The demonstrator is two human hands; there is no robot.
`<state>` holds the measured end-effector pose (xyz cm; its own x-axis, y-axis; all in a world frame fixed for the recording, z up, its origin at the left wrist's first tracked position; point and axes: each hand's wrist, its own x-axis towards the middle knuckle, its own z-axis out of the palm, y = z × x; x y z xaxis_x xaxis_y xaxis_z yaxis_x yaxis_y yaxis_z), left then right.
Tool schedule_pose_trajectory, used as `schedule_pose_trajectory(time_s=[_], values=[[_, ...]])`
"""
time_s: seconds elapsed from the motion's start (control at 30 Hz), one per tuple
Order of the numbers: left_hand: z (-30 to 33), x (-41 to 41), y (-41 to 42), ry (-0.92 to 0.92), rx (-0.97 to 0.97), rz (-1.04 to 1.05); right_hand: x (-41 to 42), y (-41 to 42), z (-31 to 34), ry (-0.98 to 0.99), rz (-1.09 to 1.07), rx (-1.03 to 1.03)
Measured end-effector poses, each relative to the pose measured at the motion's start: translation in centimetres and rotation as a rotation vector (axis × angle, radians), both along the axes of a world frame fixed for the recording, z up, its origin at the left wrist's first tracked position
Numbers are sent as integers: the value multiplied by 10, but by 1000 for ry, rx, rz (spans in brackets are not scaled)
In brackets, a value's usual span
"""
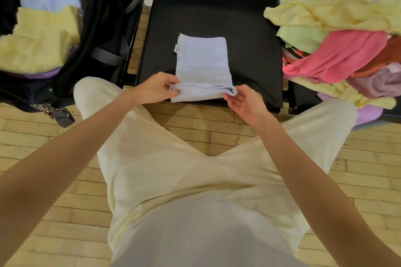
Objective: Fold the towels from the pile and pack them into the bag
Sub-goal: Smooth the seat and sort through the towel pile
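Head view. A black chair seat (208, 17) is seen ahead, its front edge running just past the knees; bare black seat surface is left open on all sides of the folded towel, widest behind it. Strips of pale wooden floor (195, 128) are visible between the seats and under the legs.

An open black bag (102, 28) is seated on the left, dark straps hanging over its side. Inside it, a yellow folded towel (39, 45) is laid over a purple one, with a pale blue one further back. On the right seat, an unfolded towel pile (338, 45) is heaped loosely: yellow, light green, pink, coral, orange and mauve terry cloth, crumpled, with edges spilling over the seat front.

The light blue towel (202, 60) is laid flat in the middle of the seat as a narrow rectangle, soft terry, with a small white label at its far left edge. Its near end is doubled over, showing stacked layers along the fold.

The left hand (156, 89) is curled onto the left corner of that near fold, thumb above and fingers below, pinching the layers. The right hand (245, 104) is held palm up at the right corner, fingertips (232, 94) pinching the fold's end. The fold is stretched between the two hands, at the seat's front edge.

Cream trousers and bare forearms fill the lower frame.
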<state>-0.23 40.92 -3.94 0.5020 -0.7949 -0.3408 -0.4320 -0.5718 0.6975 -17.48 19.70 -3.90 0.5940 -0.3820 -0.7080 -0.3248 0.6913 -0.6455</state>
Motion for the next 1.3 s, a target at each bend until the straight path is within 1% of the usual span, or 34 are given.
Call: schedule_pose_trajectory(time_s=[0.07, 0.1, 0.13, 0.2, 0.3, 0.4, 0.47, 0.53, 0.63, 0.7, 0.77, 0.83, 0.9, 0.93, 0.97, 1.03, 1.07, 1.1, 1.17, 1.23, 1.3], values=[[4, 2, -8, 87, -92, 186, 0, -7, 3, -65, 44, -7], [4, 3, -13, 153, -145, 285, 2, -10, 6, -80, 66, -43], [4, 4, -19, 204, -190, 367, 6, -13, 7, -81, 97, -107], [3, 5, -31, 229, -234, 484, 15, -16, 10, -15, 190, -293], [-5, 12, -51, 164, -234, 627, 35, -21, 6, 157, 253, -563], [-13, 20, -68, -30, -134, 679, 58, -30, -8, 234, 334, -866], [-21, 26, -76, -128, -69, 675, 72, -34, -17, 327, 442, -1092], [-28, 30, -80, -174, 5, 653, 83, -36, -27, 439, 536, -1232], [-43, 32, -81, -287, 120, 556, 94, -33, -37, 573, 654, -1299], [-53, 33, -80, -346, 186, 498, 96, -30, -42, 625, 704, -1319], [-61, 32, -78, -354, 240, 487, 97, -27, -45, 654, 736, -1327], [-63, 30, -76, -365, 245, 516, 96, -23, -48, 667, 727, -1340], [-62, 28, -72, -451, 168, 508, 94, -22, -48, 631, 687, -1420], [-60, 27, -68, -506, 109, 462, 92, -23, -47, 576, 693, -1469], [-58, 26, -62, -537, 41, 386, 89, -24, -45, 488, 731, -1507], [-52, 22, -50, -492, -70, 194, 82, -27, -43, 282, 888, -1513], [-49, 20, -44, -436, -76, 104, 79, -29, -42, 214, 987, -1485], [-46, 17, -39, -386, -44, 22, 75, -32, -42, 182, 1085, -1450], [-45, 14, -31, -317, 49, -86, 68, -37, -45, 180, 1244, -1393], [-48, 12, -29, -305, 52, -93, 66, -41, -48, 185, 1295, -1377], [-48, 13, -30, -324, 60, -57, 70, -43, -49, 176, 1253, -1384]])
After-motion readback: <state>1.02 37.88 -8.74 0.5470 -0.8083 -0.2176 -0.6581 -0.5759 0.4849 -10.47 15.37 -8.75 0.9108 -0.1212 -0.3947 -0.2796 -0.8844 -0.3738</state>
